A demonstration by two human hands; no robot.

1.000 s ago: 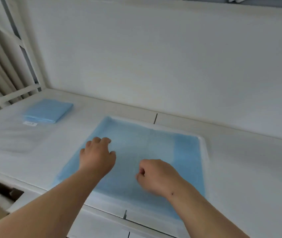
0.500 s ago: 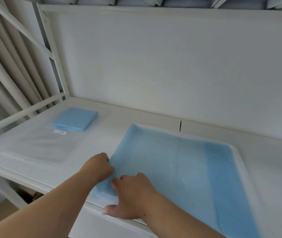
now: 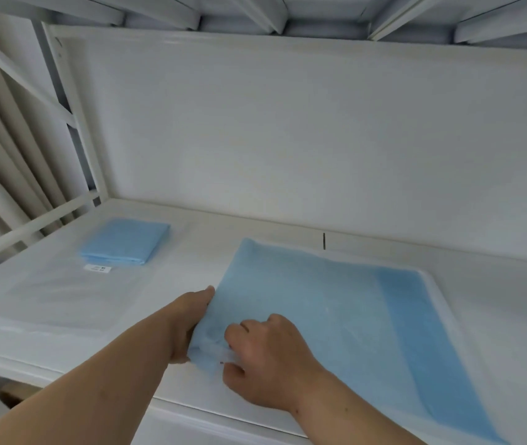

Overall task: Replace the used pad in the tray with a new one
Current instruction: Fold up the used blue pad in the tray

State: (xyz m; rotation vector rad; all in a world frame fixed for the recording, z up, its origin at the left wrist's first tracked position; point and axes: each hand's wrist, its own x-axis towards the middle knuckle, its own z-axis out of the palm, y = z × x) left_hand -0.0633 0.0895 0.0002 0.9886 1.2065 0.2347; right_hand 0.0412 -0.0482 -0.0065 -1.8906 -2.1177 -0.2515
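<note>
A large light-blue pad (image 3: 336,316) lies spread out in the white tray (image 3: 442,303), with a darker blue strip along its right side. My left hand (image 3: 188,322) grips the pad's near-left edge, its fingers tucked under the raised fabric. My right hand (image 3: 262,358) pinches the bunched near-left corner just beside it. That corner is lifted and crumpled between both hands. A folded blue pad (image 3: 127,240) lies flat at the far left of the white surface, away from both hands.
A clear plastic sheet (image 3: 50,297) with a small white label (image 3: 96,268) lies left of the tray. A white rail (image 3: 31,226) and frame post bound the left side. A white wall stands behind, slats overhead.
Both hands moved from the middle of the pad to its near-left corner and took hold of it. The corner has risen and bunched up. The camera view shifted left and up.
</note>
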